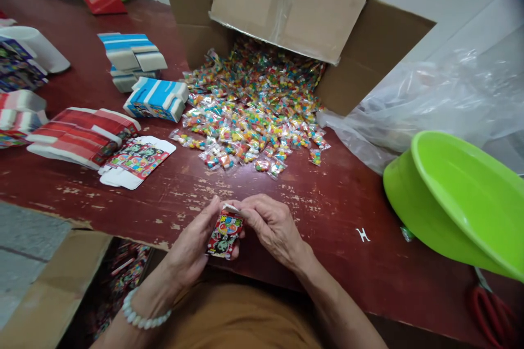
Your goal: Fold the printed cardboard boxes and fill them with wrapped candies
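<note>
Close to the table's front edge, my left hand [194, 240] is wrapped round a small printed candy box [225, 233], red and black with bright lettering. My right hand [272, 226] pinches the white flap at the box's top end. Its fingertips touch the flap, and the thumb lies over it. The inside of the box is hidden. Beyond my hands lies a heap of clear sachets of colourful candies [254, 114], spilling from a tipped cardboard carton [289, 2]. Flattened red boxes [141, 161] lie to the left of the heap.
Stacks of red cartons [82, 133] and blue cartons [156, 99] stand on the left. At right are a tilted green basin [426, 196], a plastic bag [446, 98] and red-handled scissors [491, 311]. Below the table edge, an open cardboard box [53, 289] holds several printed boxes.
</note>
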`<state>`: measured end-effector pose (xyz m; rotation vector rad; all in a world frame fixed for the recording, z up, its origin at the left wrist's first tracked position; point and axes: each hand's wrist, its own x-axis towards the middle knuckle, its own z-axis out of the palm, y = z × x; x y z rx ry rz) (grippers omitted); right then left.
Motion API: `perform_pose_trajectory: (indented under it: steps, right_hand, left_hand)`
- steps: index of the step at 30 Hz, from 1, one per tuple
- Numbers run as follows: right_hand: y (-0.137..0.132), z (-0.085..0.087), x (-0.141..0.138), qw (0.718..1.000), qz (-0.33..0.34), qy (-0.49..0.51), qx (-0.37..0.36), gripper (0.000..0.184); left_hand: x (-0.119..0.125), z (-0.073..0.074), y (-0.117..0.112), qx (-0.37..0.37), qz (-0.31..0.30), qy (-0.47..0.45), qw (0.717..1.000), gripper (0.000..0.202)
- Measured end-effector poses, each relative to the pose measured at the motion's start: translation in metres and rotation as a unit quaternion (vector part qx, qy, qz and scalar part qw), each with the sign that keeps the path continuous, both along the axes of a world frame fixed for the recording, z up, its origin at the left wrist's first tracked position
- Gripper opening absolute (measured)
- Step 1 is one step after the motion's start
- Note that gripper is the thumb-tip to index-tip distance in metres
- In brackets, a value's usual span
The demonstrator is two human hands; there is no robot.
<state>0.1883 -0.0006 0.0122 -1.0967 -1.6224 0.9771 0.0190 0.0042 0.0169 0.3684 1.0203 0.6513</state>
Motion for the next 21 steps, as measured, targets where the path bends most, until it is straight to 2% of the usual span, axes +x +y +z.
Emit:
perform_pose_trajectory:
  steps: [3, 6, 9, 10, 12, 15, 17, 21]
  right_hand:
    - [0.001, -0.002, -0.002, 0.994, -0.028, 0.032, -0.101, 0.012]
    - [0.005, -0.003, -0.006, 0.967, -0.039, 0.114, -0.227, 0.012]
    - [0.009, -0.002, -0.008, 0.944, -0.032, 0.158, -0.287, 0.013]
    - [0.010, -0.002, -0.008, 0.946, -0.030, 0.151, -0.284, 0.013]
    - [0.010, -0.001, -0.007, 0.967, -0.027, 0.105, -0.232, 0.011]
    - [0.008, 0.001, -0.003, 0.996, -0.009, 0.004, -0.085, 0.011]
    - [0.006, 0.004, -0.001, 1.000, 0.009, -0.029, -0.005, 0.011]
    - [0.000, 0.006, -0.003, 0.996, 0.029, -0.045, 0.065, 0.009]
  left_hand:
    - [0.003, 0.001, 0.000, -0.014, 0.021, -0.006, 1.000, 0.038]
    - [0.006, -0.003, -0.002, 0.016, 0.033, 0.001, 0.999, 0.043]
    - [0.006, -0.008, -0.004, 0.048, 0.038, 0.028, 0.998, 0.046]
    - [0.005, -0.010, -0.005, 0.051, 0.039, 0.035, 0.997, 0.047]
    - [0.004, -0.010, -0.005, 0.044, 0.040, 0.036, 0.998, 0.047]
    - [0.005, -0.006, -0.005, 0.017, 0.044, 0.038, 0.998, 0.040]
    - [0.005, -0.001, -0.004, 0.001, 0.061, 0.042, 0.997, 0.030]
    - [0.006, 0.003, -0.002, 0.001, 0.118, 0.033, 0.992, 0.015]
